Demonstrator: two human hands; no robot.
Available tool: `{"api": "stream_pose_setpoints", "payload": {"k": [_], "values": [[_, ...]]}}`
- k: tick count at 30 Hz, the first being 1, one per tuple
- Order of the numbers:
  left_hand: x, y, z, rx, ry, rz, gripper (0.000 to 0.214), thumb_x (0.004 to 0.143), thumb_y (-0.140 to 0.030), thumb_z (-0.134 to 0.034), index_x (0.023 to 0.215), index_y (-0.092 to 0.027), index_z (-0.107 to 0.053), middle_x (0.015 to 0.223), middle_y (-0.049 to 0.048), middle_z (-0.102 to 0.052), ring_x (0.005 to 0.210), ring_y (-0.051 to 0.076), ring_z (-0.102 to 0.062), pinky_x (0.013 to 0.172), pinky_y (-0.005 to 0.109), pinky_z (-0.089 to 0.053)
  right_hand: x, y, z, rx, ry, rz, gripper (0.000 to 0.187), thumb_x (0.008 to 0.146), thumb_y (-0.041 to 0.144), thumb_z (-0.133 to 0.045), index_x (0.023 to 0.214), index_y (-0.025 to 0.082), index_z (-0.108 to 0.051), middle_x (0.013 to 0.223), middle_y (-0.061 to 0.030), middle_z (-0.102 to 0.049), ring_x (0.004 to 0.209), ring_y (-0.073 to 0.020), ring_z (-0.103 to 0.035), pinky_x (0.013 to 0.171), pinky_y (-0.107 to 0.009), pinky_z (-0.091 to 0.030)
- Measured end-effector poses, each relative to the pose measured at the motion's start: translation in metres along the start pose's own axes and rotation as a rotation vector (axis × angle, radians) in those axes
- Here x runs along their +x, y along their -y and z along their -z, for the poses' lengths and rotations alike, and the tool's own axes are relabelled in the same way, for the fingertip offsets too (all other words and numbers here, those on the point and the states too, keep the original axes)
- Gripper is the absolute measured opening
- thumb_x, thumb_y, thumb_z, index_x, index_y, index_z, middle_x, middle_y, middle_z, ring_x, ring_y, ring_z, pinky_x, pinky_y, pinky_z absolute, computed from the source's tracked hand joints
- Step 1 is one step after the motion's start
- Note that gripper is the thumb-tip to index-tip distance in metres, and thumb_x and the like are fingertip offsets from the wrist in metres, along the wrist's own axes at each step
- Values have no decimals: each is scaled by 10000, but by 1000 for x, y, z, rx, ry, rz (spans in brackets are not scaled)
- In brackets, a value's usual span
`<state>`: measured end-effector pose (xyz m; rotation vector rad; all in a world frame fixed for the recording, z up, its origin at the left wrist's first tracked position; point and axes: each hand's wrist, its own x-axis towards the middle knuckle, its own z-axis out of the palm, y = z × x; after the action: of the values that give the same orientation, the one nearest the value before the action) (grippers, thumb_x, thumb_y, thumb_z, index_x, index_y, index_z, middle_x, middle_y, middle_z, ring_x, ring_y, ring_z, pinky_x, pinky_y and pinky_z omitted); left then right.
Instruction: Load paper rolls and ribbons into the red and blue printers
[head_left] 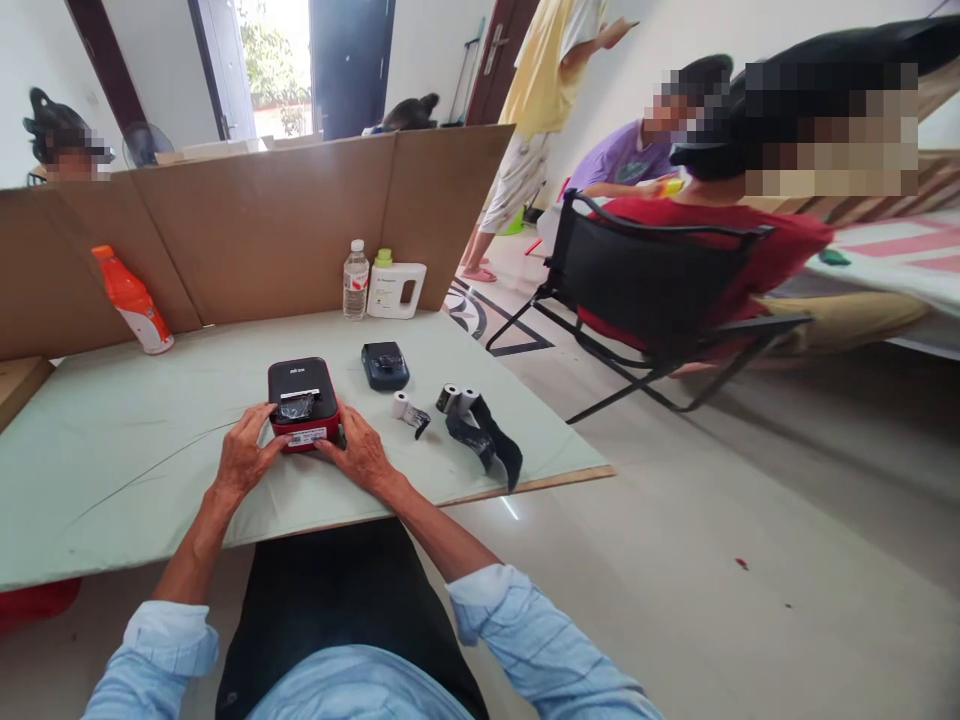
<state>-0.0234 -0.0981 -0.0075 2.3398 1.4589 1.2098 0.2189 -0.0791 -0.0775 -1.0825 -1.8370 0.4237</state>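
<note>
A small black and red label printer [301,385] sits on the pale green tabletop, with a white strip and a clear film piece on its top and a white sticker on its front. My left hand [244,445] grips its left side, thumb at the front. On its right side my right hand [361,448] holds it too, with the thumb along the front edge. A smaller dark blue printer-like device [385,366] lies to the right. Nearby are a small white roll [401,406] with a dark tail and two more rolls [459,400] with black strips trailing towards the table edge.
A tilted orange bottle [133,300], a clear water bottle [356,280] and a white jug [397,290] stand by the cardboard partition [277,220]. Right of the table, a person sits in a black folding chair [652,280]. Other people are beyond.
</note>
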Motion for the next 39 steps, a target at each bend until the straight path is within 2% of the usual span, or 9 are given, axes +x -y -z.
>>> {"api": "stream_pose_setpoints", "payload": {"k": [18, 26, 32, 37, 39], "values": [[3, -5, 1, -13, 11, 46, 458, 874, -423, -787, 1287, -247, -697, 1340, 124, -722, 1215, 319, -697, 1067, 499, -587, 2, -7, -2, 46, 20, -19, 765, 972, 456, -690, 1630, 227, -375, 1467, -173, -635, 1347, -338, -618, 1131, -541, -519], [6, -3, -1, 16, 2, 32, 428, 849, -403, -810, 1234, -245, -712, 1318, 124, -707, 1235, 323, -676, 1097, 492, -562, 1, -7, -2, 71, 17, -39, 749, 960, 424, -701, 1613, 210, -403, 1430, -173, -658, 1310, -332, -638, 1118, -523, -526], [8, -6, 0, 53, 25, 59, 387, 831, -356, -802, 1190, -250, -707, 1309, 106, -674, 1208, 299, -669, 963, 420, -615, 2, -8, -4, 68, 9, -44, 746, 942, 396, -708, 1602, 212, -413, 1456, -170, -647, 1347, -326, -624, 1137, -527, -515], [6, -7, 0, -56, 45, 83, 513, 798, -313, -791, 1283, -237, -642, 1418, 129, -596, 1168, 284, -677, 809, 378, -636, 3, -5, -4, 73, -2, -28, 742, 931, 386, -715, 1594, 229, -422, 1435, -153, -658, 1321, -320, -641, 1126, -528, -526], [8, -7, 0, -75, 30, 86, 532, 786, -268, -774, 1298, -234, -635, 1419, 131, -589, 1182, 287, -670, 816, 382, -636, 3, -5, -4, 68, -4, -29, 746, 931, 402, -718, 1591, 221, -422, 1416, -158, -665, 1297, -321, -652, 1108, -526, -538]]}}
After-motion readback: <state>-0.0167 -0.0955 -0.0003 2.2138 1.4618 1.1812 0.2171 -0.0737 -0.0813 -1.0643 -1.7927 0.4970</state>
